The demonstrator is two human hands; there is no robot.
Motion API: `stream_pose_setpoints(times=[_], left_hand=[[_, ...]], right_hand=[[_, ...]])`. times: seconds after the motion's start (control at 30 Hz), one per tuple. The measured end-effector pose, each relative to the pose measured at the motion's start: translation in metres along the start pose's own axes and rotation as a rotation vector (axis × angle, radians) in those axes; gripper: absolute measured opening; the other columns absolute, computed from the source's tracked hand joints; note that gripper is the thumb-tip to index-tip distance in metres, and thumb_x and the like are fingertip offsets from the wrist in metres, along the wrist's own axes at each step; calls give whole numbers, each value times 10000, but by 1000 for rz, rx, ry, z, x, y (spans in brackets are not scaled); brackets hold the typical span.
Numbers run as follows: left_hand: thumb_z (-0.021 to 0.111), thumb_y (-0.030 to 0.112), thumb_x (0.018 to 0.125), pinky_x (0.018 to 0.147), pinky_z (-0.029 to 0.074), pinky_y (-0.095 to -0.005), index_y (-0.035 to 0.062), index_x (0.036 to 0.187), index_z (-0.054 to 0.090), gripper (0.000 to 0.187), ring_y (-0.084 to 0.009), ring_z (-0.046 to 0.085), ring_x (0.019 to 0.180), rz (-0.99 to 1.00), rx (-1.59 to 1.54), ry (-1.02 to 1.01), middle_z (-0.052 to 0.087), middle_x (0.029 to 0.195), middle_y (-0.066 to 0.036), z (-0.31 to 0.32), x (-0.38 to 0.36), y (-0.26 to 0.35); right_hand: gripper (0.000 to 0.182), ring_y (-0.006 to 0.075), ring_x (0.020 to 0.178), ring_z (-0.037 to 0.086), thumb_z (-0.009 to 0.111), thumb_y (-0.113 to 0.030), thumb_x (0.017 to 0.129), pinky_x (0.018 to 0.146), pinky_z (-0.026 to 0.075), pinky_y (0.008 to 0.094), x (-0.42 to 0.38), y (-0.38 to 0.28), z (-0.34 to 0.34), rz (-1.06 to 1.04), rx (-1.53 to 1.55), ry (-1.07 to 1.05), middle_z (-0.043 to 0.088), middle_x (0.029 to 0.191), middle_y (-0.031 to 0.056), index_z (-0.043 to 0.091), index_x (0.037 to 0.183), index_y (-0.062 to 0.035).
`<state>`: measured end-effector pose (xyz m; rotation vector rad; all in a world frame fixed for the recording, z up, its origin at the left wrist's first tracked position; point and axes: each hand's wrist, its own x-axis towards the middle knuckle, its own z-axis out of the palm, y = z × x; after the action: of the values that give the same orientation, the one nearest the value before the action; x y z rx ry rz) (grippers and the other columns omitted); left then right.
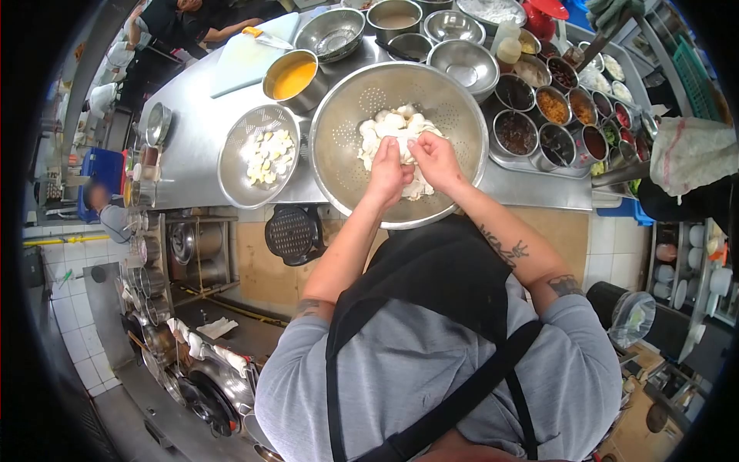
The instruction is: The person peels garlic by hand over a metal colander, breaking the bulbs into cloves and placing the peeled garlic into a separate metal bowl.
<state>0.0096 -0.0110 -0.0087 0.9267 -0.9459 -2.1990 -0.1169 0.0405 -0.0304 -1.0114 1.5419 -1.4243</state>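
A large steel colander stands at the table's front edge, holding a heap of white pieces that look like mushrooms. Over this heap, my left hand is closed with thumb and fingers pinched. Close on its right, my right hand pinches too. Between the fingertips of both hands is a white piece like those below, partly hidden by the fingers. A smaller perforated colander to the left holds pale yellow-white cut pieces.
Behind stand a pot of orange liquid, steel bowls and a cutting board bearing an orange-handled knife. Several ingredient tins fill the right side. A black stool is below the table. Other people are at far left.
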Motion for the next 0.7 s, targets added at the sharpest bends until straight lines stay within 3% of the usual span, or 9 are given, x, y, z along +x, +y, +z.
stream_pose_setpoints(times=[0.17,0.3,0.4,0.5,0.7], left_hand=[[458,332,1046,446,257,-199,178,999,479,163,-55,346,539,-47,150,81,472,812,40,-6,2,3],[500,338,1029,436,282,-195,155,1061,520,188,-61,392,544,-170,89,-54,521,842,19,-20,3,17],[512,327,1028,460,337,-188,125,1134,537,229,-74,451,578,-198,-48,-96,574,881,3,-17,1,23],[497,314,1035,500,378,-189,103,1188,535,264,-94,514,637,-199,-197,-159,612,940,-12,-12,0,24],[452,233,1048,662,476,-277,67,1246,518,266,-175,606,830,-167,-220,-210,622,1047,-49,-26,4,15]], right_hand=[[258,65,544,425,644,-173,942,480,354,276,-1,-9,7,-5,-99,0,542,639,-6,540,752,-33],[224,66,519,423,582,-187,984,456,346,261,6,6,8,-109,-96,3,522,636,-5,552,812,-46],[184,69,485,409,525,-197,1018,420,327,245,-2,-6,1,375,590,-135,495,629,-14,558,898,-61],[171,63,458,385,488,-204,1037,391,295,231,-7,-21,1,436,720,-88,465,627,-24,548,952,-67],[163,87,554,522,565,-172,995,481,406,263,-2,-14,-2,316,148,134,610,709,43,581,1051,-20]])
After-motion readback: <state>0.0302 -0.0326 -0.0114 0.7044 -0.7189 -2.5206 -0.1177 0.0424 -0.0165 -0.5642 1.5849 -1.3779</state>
